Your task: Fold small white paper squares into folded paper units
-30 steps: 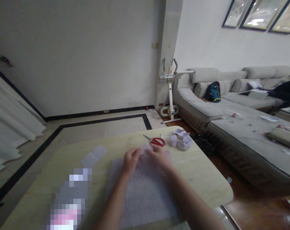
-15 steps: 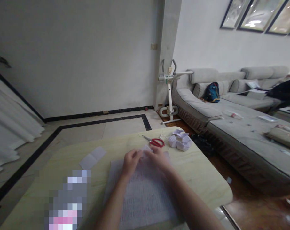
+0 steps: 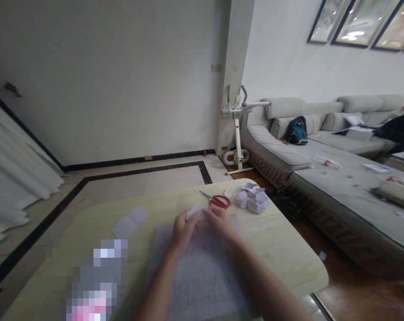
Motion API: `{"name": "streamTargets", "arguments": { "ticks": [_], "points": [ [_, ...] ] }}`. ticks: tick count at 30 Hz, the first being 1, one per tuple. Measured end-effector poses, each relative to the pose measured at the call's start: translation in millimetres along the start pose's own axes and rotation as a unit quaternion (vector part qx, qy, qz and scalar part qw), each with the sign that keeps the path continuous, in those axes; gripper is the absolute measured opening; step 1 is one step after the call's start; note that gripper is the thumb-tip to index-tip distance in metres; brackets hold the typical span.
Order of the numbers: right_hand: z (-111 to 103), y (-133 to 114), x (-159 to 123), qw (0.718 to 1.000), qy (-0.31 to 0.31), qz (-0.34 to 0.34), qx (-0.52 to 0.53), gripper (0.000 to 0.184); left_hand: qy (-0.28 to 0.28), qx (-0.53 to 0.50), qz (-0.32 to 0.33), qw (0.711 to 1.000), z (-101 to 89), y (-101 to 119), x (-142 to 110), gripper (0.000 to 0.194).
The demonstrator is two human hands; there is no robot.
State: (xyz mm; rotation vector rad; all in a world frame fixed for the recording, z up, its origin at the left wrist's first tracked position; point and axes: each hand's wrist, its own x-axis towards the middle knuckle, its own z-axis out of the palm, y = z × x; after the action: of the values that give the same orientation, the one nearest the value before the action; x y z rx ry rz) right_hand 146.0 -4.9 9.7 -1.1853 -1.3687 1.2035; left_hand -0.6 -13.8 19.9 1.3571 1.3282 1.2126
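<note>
Between my two hands is a small folded piece of white paper [image 3: 194, 211], its pointed corner sticking up. My left hand [image 3: 184, 228] pinches it from the left. On the other side, the fingers of my right hand [image 3: 221, 223] are closed on its right edge and partly hide it. Both hands are above a large written sheet of paper [image 3: 202, 272] on the pale wooden table [image 3: 282, 249]. Just beyond my right hand lie red-handled scissors [image 3: 219, 201], blades pointing left. Several folded white paper pieces [image 3: 253, 199] sit in a group to their right.
A creased white paper [image 3: 130, 222] lies on the table's left side, behind a pixelated patch. A grey sofa [image 3: 348, 196] with a blue backpack [image 3: 297, 130] runs along the right. An exercise machine [image 3: 237, 133] stands by the wall corner. Part of a person shows at far right.
My hands have shifted slightly on the folded paper, and more of its pointed corner now shows above my left fingers. The view has tilted a little; the scissors and other papers stay put.
</note>
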Motion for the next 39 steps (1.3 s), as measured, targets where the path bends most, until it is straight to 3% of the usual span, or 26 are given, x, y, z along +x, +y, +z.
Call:
{"name": "streamTargets", "arguments": {
  "ticks": [8,18,25,31,39],
  "points": [
    [3.4,-2.4,-2.5,1.0,0.0,0.012,0.006,0.032,0.006,-0.041,-0.003,0.999,-1.4,-5.3,1.4,0.025],
    [1.9,-2.5,-0.4,0.999,0.035,-0.019,-0.022,0.032,-0.004,-0.016,0.021,1.0,-6.0,-6.2,3.3,0.039],
    [5.7,-5.5,-5.1,0.999,-0.038,0.006,0.013,0.021,-0.003,0.024,0.03,0.999,-4.5,-2.3,1.8,0.039],
    [4.7,1.3,-3.6,0.999,-0.015,0.001,0.034,0.017,-0.026,-0.01,0.022,0.999,-4.0,-2.7,1.2,0.036],
    [-2.2,-6.5,-4.4,0.999,-0.019,0.022,0.031,0.03,0.022,0.0,0.047,0.999,-7.2,2.8,1.6,0.033]
  ]
}}
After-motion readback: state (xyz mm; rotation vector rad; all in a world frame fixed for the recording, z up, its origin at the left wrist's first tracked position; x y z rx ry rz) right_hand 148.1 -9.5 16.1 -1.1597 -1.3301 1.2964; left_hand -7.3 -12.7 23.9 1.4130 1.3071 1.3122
